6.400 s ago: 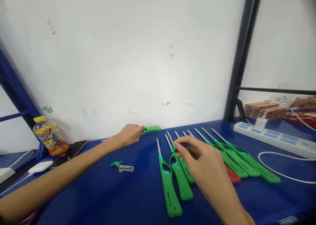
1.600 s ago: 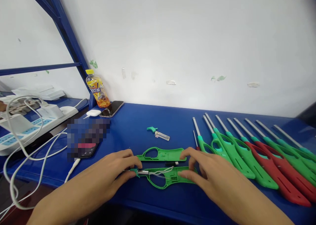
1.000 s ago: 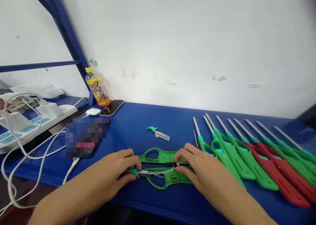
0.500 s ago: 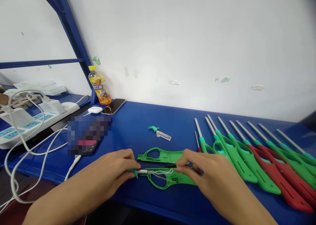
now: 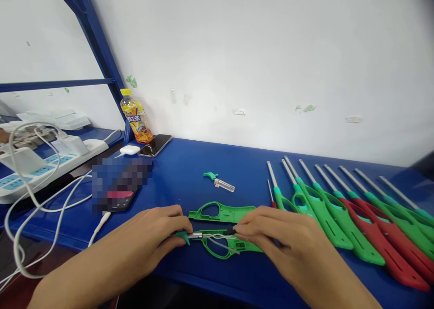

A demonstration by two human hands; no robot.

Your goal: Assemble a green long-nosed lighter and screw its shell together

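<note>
Left hand (image 5: 162,229) pinches teal collar (image 5: 184,237) by metal tube (image 5: 197,235); right hand (image 5: 280,236) pinches small black part (image 5: 229,231) at near green lighter half (image 5: 249,246); far half (image 5: 225,213) just beyond; clear tube (image 5: 224,185) farther out on bench (image 5: 190,159), row of lighters (image 5: 334,229) right

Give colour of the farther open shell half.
Green: the farther shell half, best seen in the head view.

Bright light washes the wall (image 5: 233,55), darkening at the top-right corner.
</note>
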